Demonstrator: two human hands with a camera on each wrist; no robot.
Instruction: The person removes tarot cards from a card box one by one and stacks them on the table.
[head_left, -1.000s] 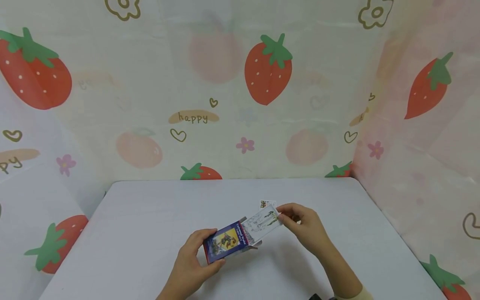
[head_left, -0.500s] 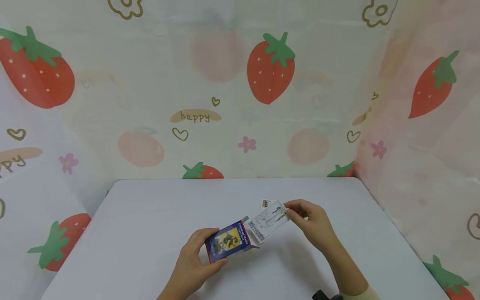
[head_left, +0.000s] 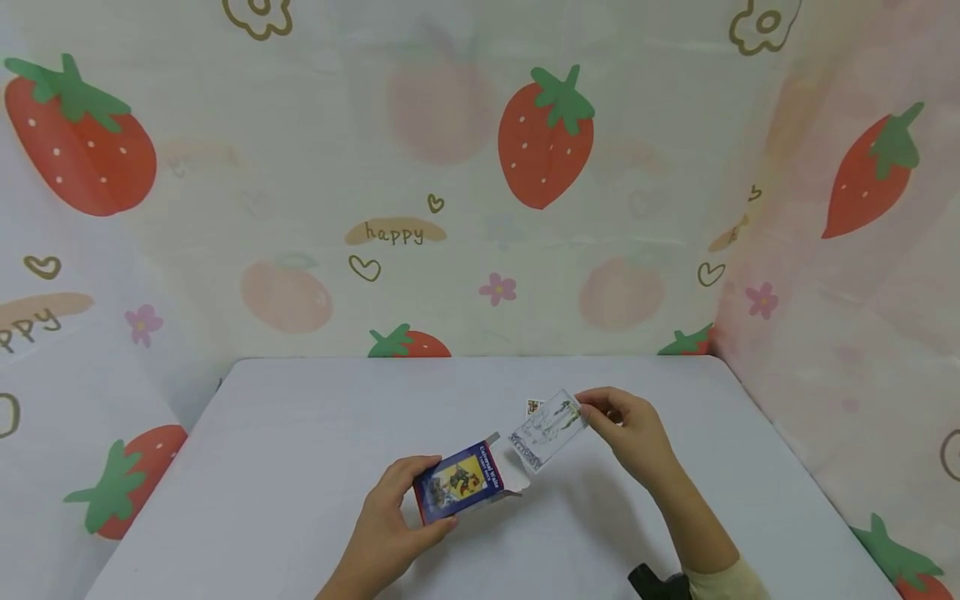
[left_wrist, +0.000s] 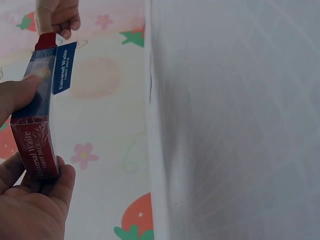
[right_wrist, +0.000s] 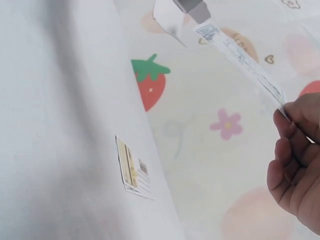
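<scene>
My left hand (head_left: 386,517) grips a blue and red tarot deck box (head_left: 459,482) lettered "Universal Waite", thumb on one side and fingers on the other. The box is tilted, its flap end pointing up and right. Just beyond that end, my right hand (head_left: 626,429) pinches a pale printed card (head_left: 550,431) by its far corner between thumb and fingers. In the right wrist view the card (right_wrist: 242,62) appears nearly edge-on, apart from the box. Behind it on the table lie some small cards (right_wrist: 133,170), mostly hidden by the held card in the head view.
A white table (head_left: 315,425) spreads under both hands. Behind it and at the sides hang sheets (head_left: 420,283) printed with strawberries and flowers. A black object (head_left: 658,582) sits by the right sleeve at the lower edge.
The card has come out of the box's end and moved up and right with my right hand. My left hand keeps its grip on the box, nearly still.
</scene>
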